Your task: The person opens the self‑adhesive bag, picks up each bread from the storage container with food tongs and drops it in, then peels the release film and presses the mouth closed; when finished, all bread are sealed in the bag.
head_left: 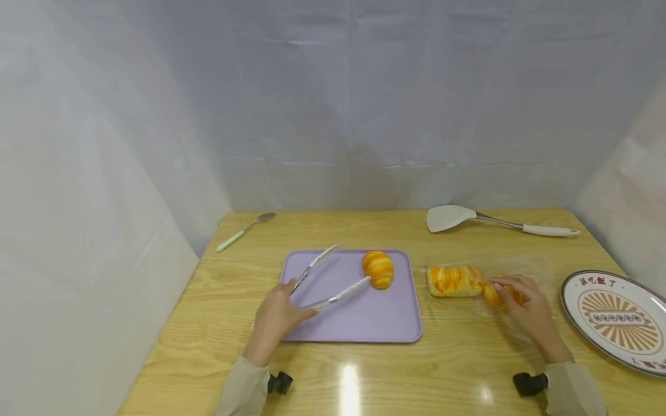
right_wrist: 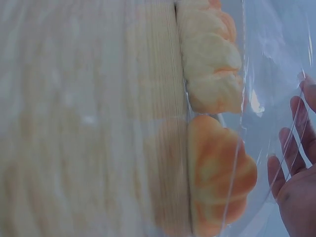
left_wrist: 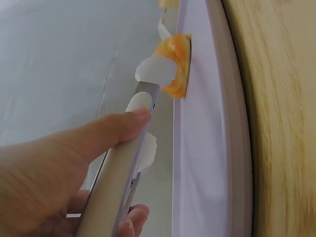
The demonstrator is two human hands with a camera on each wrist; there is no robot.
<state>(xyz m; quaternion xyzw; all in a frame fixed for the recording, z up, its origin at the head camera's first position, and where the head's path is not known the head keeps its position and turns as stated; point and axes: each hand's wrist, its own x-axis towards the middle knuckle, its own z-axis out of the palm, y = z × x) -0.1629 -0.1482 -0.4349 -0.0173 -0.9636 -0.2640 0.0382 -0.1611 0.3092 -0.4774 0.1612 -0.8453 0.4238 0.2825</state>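
My left hand [head_left: 276, 315] grips white-tipped tongs [head_left: 340, 294] with pale handles, their arms spread over a lilac tray [head_left: 364, 326]. One tong tip lies close to a striped orange bread roll [head_left: 378, 268] at the tray's back right; in the left wrist view that tip overlaps the roll. On the right, my right hand [head_left: 525, 306] pinches the film of a clear plastic bag [right_wrist: 266, 39], where its edges converge at a fingertip. Inside the bag lie a long bread loaf [head_left: 455, 281] and a rounded, lobed bun [right_wrist: 219, 173], end to end. My hand partly covers the bun in the head view.
A white spatula [head_left: 451, 218] lies along the back right edge of the wooden table [head_left: 208, 323]. At the back left is a small spoon [head_left: 244, 232] with a pale green handle. A patterned oval plate [head_left: 619, 349] stands far right. White sheeting surrounds the table.
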